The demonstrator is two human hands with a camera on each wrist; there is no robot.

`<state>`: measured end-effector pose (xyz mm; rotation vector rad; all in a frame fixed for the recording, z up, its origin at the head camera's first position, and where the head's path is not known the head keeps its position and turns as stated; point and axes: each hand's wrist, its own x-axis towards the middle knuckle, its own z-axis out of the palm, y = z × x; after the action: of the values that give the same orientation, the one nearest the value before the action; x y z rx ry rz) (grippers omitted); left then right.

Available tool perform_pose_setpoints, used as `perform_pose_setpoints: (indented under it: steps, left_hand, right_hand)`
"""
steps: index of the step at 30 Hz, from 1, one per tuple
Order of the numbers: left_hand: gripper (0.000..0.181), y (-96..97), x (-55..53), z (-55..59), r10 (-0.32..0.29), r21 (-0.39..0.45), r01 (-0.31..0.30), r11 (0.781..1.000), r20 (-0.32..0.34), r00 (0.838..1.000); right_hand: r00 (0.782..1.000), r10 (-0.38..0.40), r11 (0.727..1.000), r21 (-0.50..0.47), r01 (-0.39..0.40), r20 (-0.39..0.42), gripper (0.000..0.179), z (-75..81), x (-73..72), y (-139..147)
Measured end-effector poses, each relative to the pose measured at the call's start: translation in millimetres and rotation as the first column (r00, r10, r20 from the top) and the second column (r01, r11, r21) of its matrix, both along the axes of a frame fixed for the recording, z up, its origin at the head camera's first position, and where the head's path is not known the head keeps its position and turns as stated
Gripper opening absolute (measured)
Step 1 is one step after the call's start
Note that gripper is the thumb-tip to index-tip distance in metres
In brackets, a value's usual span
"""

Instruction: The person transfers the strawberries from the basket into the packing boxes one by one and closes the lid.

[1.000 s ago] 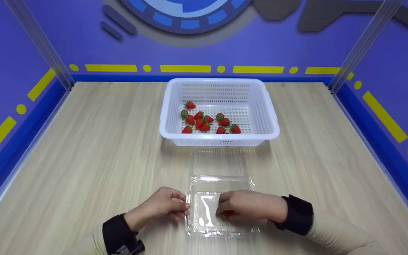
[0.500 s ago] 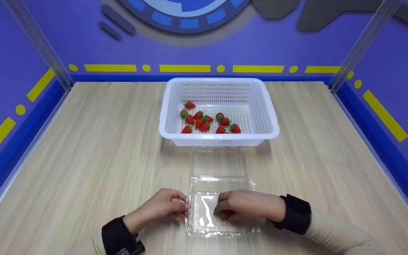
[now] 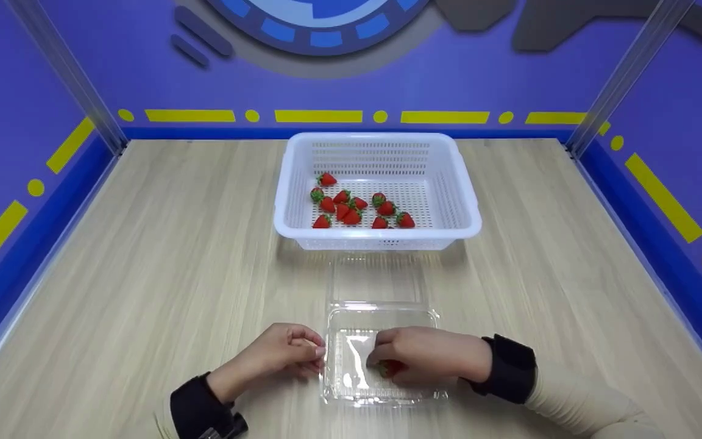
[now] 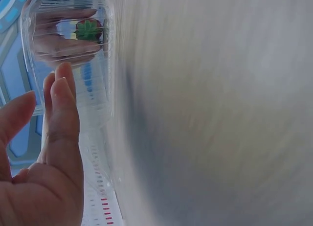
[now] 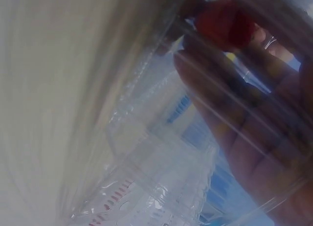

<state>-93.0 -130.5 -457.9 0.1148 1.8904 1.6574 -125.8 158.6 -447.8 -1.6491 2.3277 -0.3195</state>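
Note:
A clear plastic clamshell box (image 3: 342, 381) lies open on the table, its lid (image 3: 378, 280) folded back towards the basket. Inside its tray my right hand (image 3: 430, 353) reaches low and holds a strawberry (image 3: 391, 368), largely covered by the fingers in the head view. Through the clear wall, the left wrist view shows the green leafy top of that strawberry (image 4: 88, 30) between thumb and fingers. My left hand (image 3: 275, 353) is at the box's left edge, fingers loosely extended and thumb apart, with nothing between them. Whether its fingertips touch the rim I cannot tell.
Beyond the lid stands a white perforated basket (image 3: 378, 235) with several strawberries (image 3: 352, 216) scattered over its left and middle floor. A wooden table (image 3: 174, 244) carries everything. Blue-purple panels (image 3: 375, 85) wall off the back and both sides.
My left hand has shifted very slightly, its thumb drawing a little back from the box edge. The right hand stays nearly still in the tray with the strawberry.

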Motion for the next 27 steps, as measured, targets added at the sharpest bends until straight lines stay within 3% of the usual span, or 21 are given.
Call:
perform_pose_setpoints:
  steps: [4,10,18,23,27]
  left_hand:
    - [0.028,-5.2,1.4,1.4,-0.001,-0.014,0.000,1.000,-0.022,1.000]
    - [0.033,-15.0,5.4,8.8,-0.012,-0.106,0.000,0.994,-0.118,0.993]
    - [0.037,-30.6,7.6,35.8,0.000,-0.148,-0.031,0.989,-0.204,0.979]
    - [0.040,-33.9,-0.1,62.0,-0.001,-0.188,-0.059,0.980,-0.306,0.952]
    - [0.040,-33.6,-15.0,83.1,0.012,-0.218,-0.109,0.970,-0.404,0.915]
  right_hand:
    - [1.000,-0.001,1.000,0.005,0.001,-0.013,0.036,1.5,-0.4,0.7]
    - [0.998,-0.008,1.000,0.020,0.009,-0.055,0.038,9.1,2.5,5.1]
    - [0.984,-0.034,0.998,-0.053,0.025,-0.177,0.039,26.5,9.5,10.8]
    - [0.982,-0.103,0.990,-0.111,0.086,-0.156,0.042,45.1,0.8,16.2]
    - [0.972,-0.152,0.979,-0.162,0.123,-0.180,0.044,64.7,-17.5,20.0]
